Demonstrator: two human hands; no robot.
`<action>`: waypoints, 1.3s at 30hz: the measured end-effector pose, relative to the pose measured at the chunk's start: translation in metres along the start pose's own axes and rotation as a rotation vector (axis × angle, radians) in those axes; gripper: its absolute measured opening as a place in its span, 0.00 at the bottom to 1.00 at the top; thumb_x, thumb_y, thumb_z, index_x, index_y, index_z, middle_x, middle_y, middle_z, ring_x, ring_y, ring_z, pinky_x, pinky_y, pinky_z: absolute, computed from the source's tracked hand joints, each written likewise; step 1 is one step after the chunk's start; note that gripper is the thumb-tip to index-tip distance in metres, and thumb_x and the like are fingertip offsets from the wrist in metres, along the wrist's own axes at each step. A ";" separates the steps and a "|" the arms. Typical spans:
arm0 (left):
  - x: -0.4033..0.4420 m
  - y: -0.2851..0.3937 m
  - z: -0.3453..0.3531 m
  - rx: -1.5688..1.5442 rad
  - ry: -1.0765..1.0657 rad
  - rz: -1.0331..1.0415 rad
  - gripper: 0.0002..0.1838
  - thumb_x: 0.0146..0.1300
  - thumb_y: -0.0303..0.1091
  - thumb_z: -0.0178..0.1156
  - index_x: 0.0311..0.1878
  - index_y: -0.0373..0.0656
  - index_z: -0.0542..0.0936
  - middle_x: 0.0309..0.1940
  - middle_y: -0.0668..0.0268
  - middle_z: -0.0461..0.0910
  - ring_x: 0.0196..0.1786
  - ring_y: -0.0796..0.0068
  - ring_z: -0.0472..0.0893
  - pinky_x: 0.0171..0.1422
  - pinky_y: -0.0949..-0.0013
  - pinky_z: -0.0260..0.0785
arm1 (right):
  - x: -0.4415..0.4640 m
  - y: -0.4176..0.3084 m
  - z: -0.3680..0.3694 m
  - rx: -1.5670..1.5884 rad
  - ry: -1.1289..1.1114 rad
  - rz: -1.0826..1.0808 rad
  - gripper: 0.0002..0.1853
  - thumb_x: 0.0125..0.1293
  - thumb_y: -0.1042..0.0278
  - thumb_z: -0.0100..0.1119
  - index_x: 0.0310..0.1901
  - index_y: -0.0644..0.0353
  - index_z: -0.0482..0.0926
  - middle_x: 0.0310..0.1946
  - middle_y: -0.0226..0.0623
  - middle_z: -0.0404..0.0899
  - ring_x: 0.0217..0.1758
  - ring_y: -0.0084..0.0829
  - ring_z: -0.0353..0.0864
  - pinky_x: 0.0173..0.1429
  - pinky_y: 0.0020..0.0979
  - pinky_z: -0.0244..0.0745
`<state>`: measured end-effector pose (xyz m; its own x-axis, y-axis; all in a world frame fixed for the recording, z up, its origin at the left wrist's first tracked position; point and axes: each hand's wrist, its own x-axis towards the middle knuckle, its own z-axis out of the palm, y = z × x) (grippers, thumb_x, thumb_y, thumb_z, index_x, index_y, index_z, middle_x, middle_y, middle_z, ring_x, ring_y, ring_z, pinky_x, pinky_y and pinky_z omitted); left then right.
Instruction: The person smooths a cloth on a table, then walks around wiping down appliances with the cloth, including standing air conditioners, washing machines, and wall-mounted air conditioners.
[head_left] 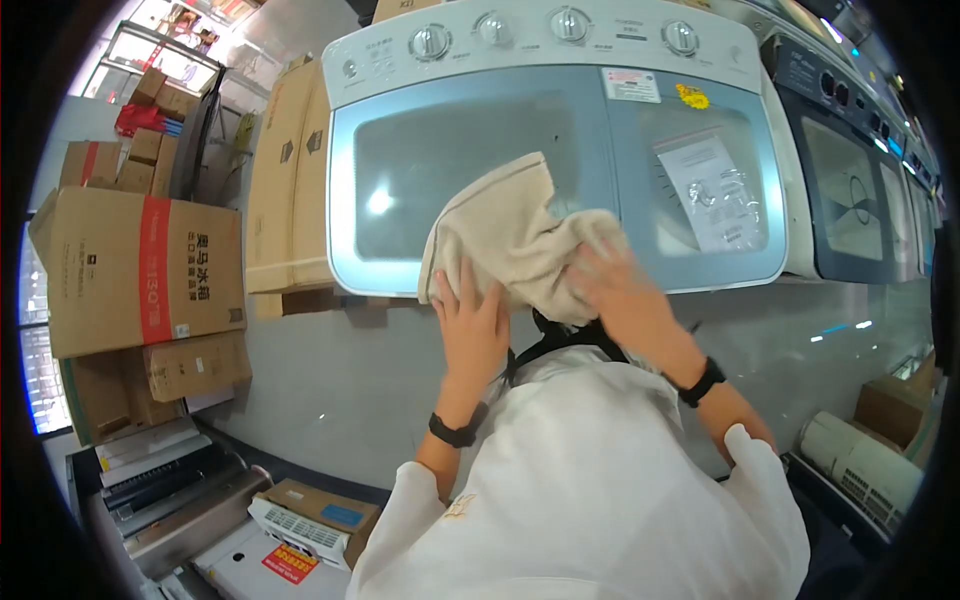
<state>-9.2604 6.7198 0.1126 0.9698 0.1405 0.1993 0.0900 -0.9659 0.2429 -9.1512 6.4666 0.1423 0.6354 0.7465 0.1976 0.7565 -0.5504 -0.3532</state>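
A beige cloth (pixel 500 225) lies crumpled over the front of a twin-tub washing machine with blue-tinted lids (pixel 470 90), one corner stretched toward the back. My left hand (pixel 472 320) rests on the cloth's near left part, its fingers spread and stretched out. On the bunched right side of the cloth is my right hand (pixel 625 300), smeared by motion, so its grip is unclear. Dark bands circle both wrists. To the right, a clear bag with papers (pixel 712 195) sits on the smaller lid, below a yellow sticker (pixel 692 96).
Control knobs (pixel 570 25) line the machine's back panel. A dark-lidded washing machine (pixel 850 190) stands on the right. Tall cartons (pixel 285 180) adjoin the left side, with a large cardboard box (pixel 150 270) farther left. Grey floor (pixel 330 390) shows in front of the machine.
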 end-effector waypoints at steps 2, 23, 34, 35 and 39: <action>0.015 -0.003 -0.013 -0.057 -0.040 -0.062 0.24 0.69 0.45 0.62 0.66 0.50 0.81 0.79 0.43 0.61 0.78 0.16 0.54 0.71 0.17 0.54 | 0.017 0.022 -0.005 -0.079 -0.018 -0.005 0.23 0.69 0.67 0.59 0.65 0.55 0.80 0.75 0.45 0.69 0.80 0.54 0.62 0.83 0.55 0.55; 0.053 -0.007 -0.017 0.007 -0.024 -0.162 0.28 0.69 0.48 0.63 0.70 0.51 0.78 0.80 0.46 0.61 0.79 0.19 0.52 0.77 0.21 0.46 | 0.065 0.008 0.005 0.003 0.147 0.050 0.24 0.70 0.64 0.60 0.67 0.55 0.79 0.77 0.44 0.67 0.81 0.55 0.60 0.82 0.57 0.54; 0.015 -0.003 0.006 0.023 0.105 -0.226 0.25 0.69 0.41 0.62 0.67 0.46 0.79 0.81 0.49 0.61 0.80 0.26 0.54 0.80 0.27 0.46 | 0.035 -0.034 0.022 0.065 -0.002 -0.052 0.23 0.69 0.64 0.61 0.66 0.53 0.79 0.75 0.41 0.70 0.81 0.49 0.62 0.83 0.52 0.55; 0.016 -0.015 0.004 0.020 0.090 -0.236 0.25 0.70 0.41 0.61 0.68 0.47 0.79 0.81 0.50 0.61 0.81 0.28 0.55 0.81 0.29 0.46 | 0.038 -0.031 0.015 0.107 -0.017 -0.033 0.24 0.69 0.64 0.61 0.67 0.53 0.79 0.75 0.40 0.69 0.81 0.49 0.62 0.83 0.52 0.55; 0.039 -0.091 -0.008 0.013 0.122 -0.209 0.27 0.71 0.41 0.60 0.73 0.52 0.76 0.80 0.51 0.63 0.81 0.34 0.57 0.82 0.35 0.48 | 0.070 -0.017 0.012 0.073 0.021 -0.010 0.26 0.70 0.61 0.62 0.70 0.50 0.77 0.76 0.39 0.68 0.81 0.50 0.61 0.83 0.54 0.54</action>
<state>-9.2325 6.8147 0.1061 0.8954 0.3618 0.2597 0.2893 -0.9158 0.2785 -9.1216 6.5329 0.1515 0.6319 0.7430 0.2205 0.7497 -0.5137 -0.4172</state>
